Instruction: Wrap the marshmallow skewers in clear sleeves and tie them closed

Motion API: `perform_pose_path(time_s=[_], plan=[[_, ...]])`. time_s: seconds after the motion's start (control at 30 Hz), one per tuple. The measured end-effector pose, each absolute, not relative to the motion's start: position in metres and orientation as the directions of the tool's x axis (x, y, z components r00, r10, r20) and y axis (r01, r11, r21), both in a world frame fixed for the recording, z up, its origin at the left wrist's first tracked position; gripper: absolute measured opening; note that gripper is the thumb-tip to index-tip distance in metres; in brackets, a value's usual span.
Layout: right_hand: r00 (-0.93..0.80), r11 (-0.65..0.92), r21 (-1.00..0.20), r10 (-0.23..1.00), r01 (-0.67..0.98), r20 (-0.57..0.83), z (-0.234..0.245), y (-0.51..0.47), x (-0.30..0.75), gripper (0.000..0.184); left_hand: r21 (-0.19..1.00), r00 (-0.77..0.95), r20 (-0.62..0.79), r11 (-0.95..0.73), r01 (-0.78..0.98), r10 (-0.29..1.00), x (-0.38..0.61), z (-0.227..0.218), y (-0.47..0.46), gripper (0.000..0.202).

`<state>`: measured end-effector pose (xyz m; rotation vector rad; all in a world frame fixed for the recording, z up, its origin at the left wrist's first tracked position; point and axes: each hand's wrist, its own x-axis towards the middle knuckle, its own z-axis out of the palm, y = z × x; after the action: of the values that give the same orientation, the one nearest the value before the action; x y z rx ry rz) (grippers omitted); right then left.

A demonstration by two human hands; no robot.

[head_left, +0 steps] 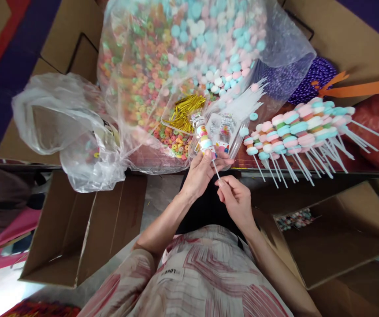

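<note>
Two hands, both closed: with the left hand (204, 172), gripping the lower part of one candy stick (205, 143) in one clear printed wrapper (196, 119); with the right hand (237, 193), pinching the white lower end of the same stick between thumb and fingertips. Held tilted at the front edge of one dark red surface (246, 163), beside one clear tray (238, 145) of printed wrappers, packed too closely to count. Just behind and to the left, one small clear box (176, 127) of gold ties, too many to count. Farther back, big clear plastic (150, 164), as one bag or two impossible to tell, full of small colored rings (176, 143) and round blue, pink and white candies (217, 81). At left, one crumpled clear bag (90, 169). Behind the tray, one bundle of white sticks (247, 100), with two loose blue candies (253, 116) near it. At right, one heap of candy sticks (291, 130), overlapping too much for a count; behind it, one bunch of purple beads (311, 79) with one orange ribbon (354, 88). Below the surface, two open cardboard boxes (110, 229), one on each side.
</note>
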<state>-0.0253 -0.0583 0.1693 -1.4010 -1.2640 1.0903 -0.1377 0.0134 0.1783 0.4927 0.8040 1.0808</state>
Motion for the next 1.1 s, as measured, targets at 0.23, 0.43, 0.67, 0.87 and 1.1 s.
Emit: perform_pose_path(time_s=[0.23, 0.43, 0.67, 0.87, 1.1], plan=[[0.136, 0.035, -0.982, 0.989, 0.184, 0.061, 0.170, -0.046, -0.034, 0.030, 0.761, 0.244, -0.293, 0.379, -0.526, 0.925, -0.134, 0.167, 0.007, 0.049], [0.157, 0.071, -0.986, 0.983, 0.150, 0.095, 0.175, -0.038, -0.033, 0.030, 0.890, 0.327, -0.234, 0.338, -0.308, 0.916, -0.150, 0.157, 0.005, 0.050], [0.096, 0.118, -0.972, 0.986, 0.202, 0.139, 0.180, -0.039, -0.031, 0.024, 0.833, 0.291, -0.221, 0.336, -0.440, 0.931, -0.162, 0.174, 0.004, 0.052], [0.021, 0.129, -0.959, 0.990, 0.251, 0.139, 0.172, -0.035, -0.042, 0.025, 0.749, 0.176, -0.263, 0.316, -0.582, 0.949, -0.162, 0.179, 0.012, 0.046], [-0.105, 0.066, -0.968, 0.994, 0.242, 0.042, 0.183, -0.016, -0.049, 0.021, 0.817, 0.022, -0.179, 0.162, -0.554, 0.984, -0.169, 0.171, 0.006, 0.043]])
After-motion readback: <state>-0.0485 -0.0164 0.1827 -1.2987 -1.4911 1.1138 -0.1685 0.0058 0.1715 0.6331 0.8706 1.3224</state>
